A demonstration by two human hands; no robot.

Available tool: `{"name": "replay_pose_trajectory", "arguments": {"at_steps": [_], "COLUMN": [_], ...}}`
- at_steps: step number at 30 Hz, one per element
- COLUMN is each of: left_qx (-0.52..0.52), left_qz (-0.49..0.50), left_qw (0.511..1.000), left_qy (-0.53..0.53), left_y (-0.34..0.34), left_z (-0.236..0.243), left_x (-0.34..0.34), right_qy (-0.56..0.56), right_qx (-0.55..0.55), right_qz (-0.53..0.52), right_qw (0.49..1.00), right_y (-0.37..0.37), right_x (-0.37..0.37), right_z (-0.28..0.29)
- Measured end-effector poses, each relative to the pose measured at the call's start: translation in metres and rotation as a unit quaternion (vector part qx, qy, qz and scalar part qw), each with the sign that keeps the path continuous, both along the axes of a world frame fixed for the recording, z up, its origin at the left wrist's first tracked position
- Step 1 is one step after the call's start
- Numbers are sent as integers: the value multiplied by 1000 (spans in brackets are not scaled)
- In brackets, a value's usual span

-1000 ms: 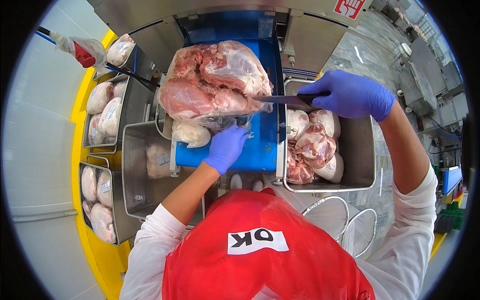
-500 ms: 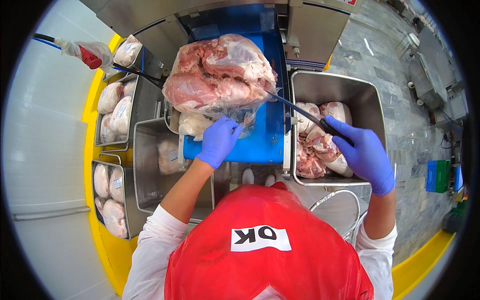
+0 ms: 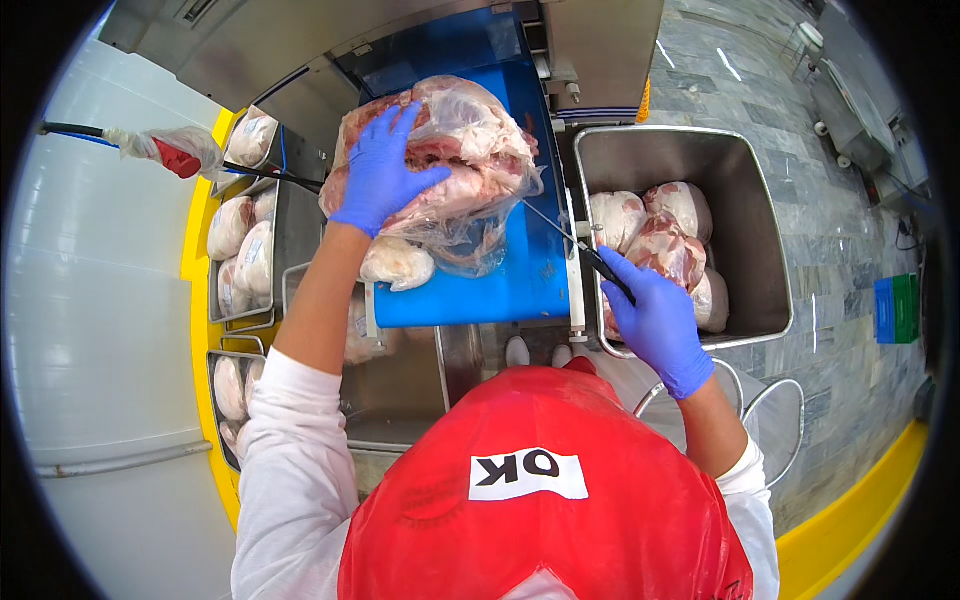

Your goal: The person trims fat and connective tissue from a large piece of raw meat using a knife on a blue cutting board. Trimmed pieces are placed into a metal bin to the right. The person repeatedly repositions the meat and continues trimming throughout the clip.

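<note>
A large chunk of raw meat [image 3: 470, 150], partly wrapped in clear plastic film [image 3: 475, 245], lies on a blue conveyor belt [image 3: 520, 295]. My left hand [image 3: 385, 175], in a blue glove, rests on the meat's left side with fingers spread. In my gloved right hand [image 3: 655, 320] is a knife [image 3: 608, 272], held by its black handle. Its thin blade points up and left, the tip close to the meat's lower right edge; whether it touches, I cannot tell. A pale, whitish piece [image 3: 398, 264] sits at the belt's near left corner, below my left forearm.
To the right stands a deep steel bin [image 3: 755, 250] with several pieces of meat [image 3: 670, 250]. Steel tubs with wrapped meat [image 3: 240, 250] line the left, beside a yellow rail [image 3: 197, 250]. A machine housing [image 3: 605, 60] rises behind the belt. A cable with a red part [image 3: 178, 158] crosses at left.
My left hand has moved from the plastic at the near edge up onto the meat. The knife in my right hand has come down and left, and its blade has drawn back from the meat.
</note>
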State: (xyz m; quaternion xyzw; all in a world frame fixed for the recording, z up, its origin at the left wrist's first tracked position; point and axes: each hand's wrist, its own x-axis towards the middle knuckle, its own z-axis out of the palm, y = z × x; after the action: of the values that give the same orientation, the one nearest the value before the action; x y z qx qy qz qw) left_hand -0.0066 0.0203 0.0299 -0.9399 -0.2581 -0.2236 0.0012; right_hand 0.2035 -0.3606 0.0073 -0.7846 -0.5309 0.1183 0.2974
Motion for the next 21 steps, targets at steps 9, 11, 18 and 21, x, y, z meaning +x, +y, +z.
{"name": "replay_pose_trajectory", "arguments": {"at_steps": [9,11,18,21], "left_qx": [-37,-33,-9,-16], "left_qz": [-34,-41,-28,-9], "left_qw": [992,992,995,996], "left_qy": [120,111,97,83], "left_y": [53,54,36,30], "left_z": [-25,-28,-27,-25], "left_x": [34,36,32,35], "right_qy": [99,64,111,191], "right_qx": [-4,-24,-92,-91], "right_qz": [98,121,158,77], "right_qw": [990,990,977,974], "right_y": [30,48,83,48], "right_x": [40,49,62,24], "right_z": [34,51,78,39]}}
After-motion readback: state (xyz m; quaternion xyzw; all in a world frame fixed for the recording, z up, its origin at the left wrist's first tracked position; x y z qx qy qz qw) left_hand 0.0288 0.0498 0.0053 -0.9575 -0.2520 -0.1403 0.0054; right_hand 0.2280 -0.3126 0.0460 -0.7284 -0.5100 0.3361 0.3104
